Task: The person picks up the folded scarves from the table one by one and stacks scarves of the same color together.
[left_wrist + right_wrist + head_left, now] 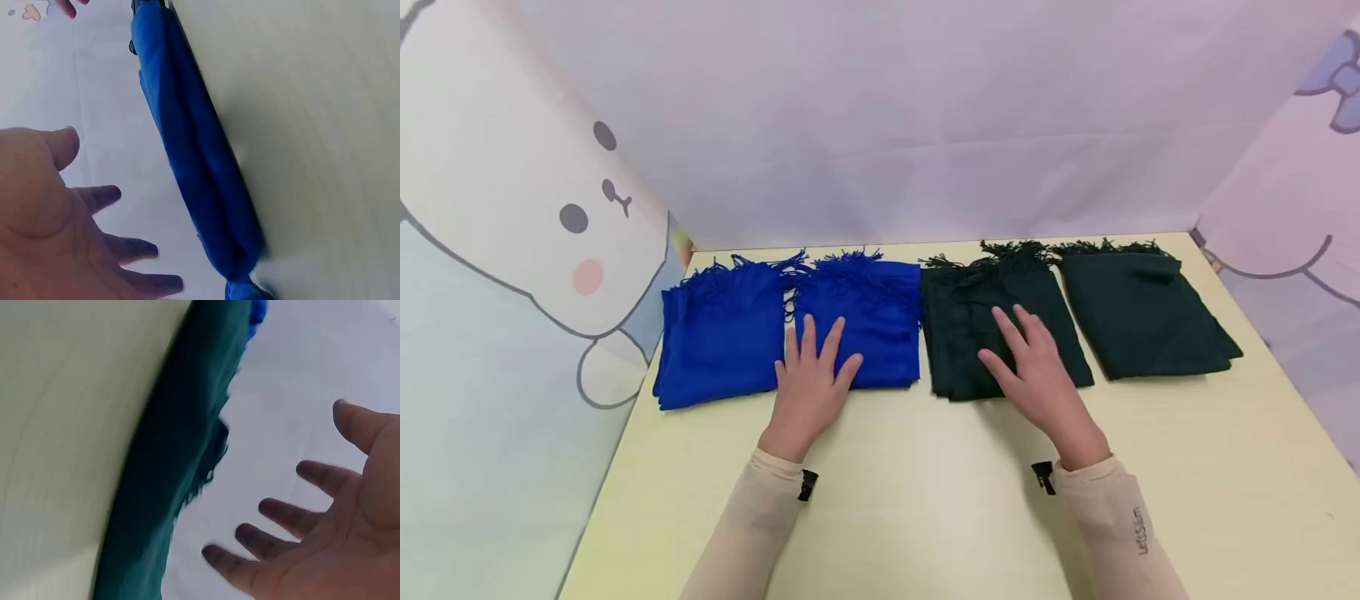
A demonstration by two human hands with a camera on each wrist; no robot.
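Currently, four folded, fringed scarves lie in a row on a pale yellow table (917,517), their fringes turned toward 12 o'clock. The left hand (809,382), its fingers spread and grasping nothing, hovers over the near left part of the inner blue scarf (880,325), whose middle sits at about 1 o'clock from the palm; the left wrist view shows the hand apart from the fabric. The outer blue scarf (722,337) lies at 10 o'clock from that hand, a narrow gap between the two folds, with loose strands reaching across it.

Likewise, the right hand (1037,375) hangs above the inner dark green scarf (958,337), its fingers parted, released and clear of the cloth. That scarf's middle lies toward 11 o'clock from the hand, just beside the inner blue one. The outer dark green scarf (1150,321) is at 2 o'clock, slightly askew, one near corner poking out toward 4 o'clock. Beige sleeves (745,525) cover both forearms, and a whitish fabric backdrop (925,125) rises at 12 o'clock behind the table.
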